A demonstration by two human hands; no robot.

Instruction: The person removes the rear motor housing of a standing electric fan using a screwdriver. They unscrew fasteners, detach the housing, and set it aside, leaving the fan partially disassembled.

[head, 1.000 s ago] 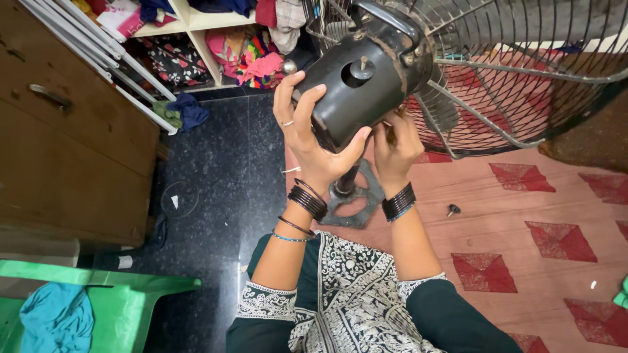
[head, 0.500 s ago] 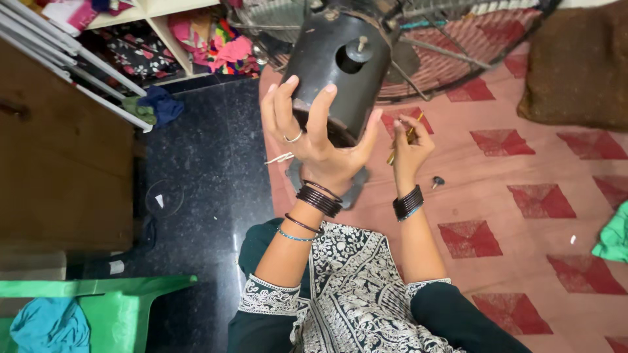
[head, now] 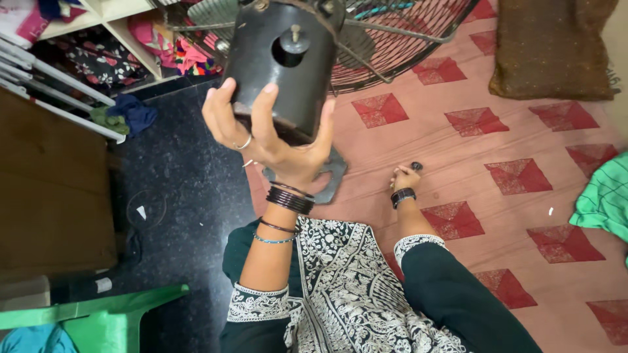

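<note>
A black fan motor housing [head: 281,65] stands tilted in front of me, its wire grille [head: 405,33] behind it at the top. My left hand [head: 268,140] grips the housing's lower end from underneath, fingers spread up its side. The fan's grey metal base [head: 332,175] shows just below that hand. My right hand [head: 405,178] rests low on the pink patterned mat [head: 510,163], fingers curled, right beside a small black knob [head: 417,166]. Whether it holds anything is hidden.
A brown cushion [head: 553,49] lies at the top right and a green cloth [head: 605,196] at the right edge. On the left are a wooden cabinet [head: 46,189], shelves of clothes [head: 131,39], dark stone floor [head: 183,196] and a green plastic chair [head: 98,317].
My right hand left the motor, where it held a thin yellowish tool, and dropped to the mat beside the black knob. My left hand kept its grip on the housing.
</note>
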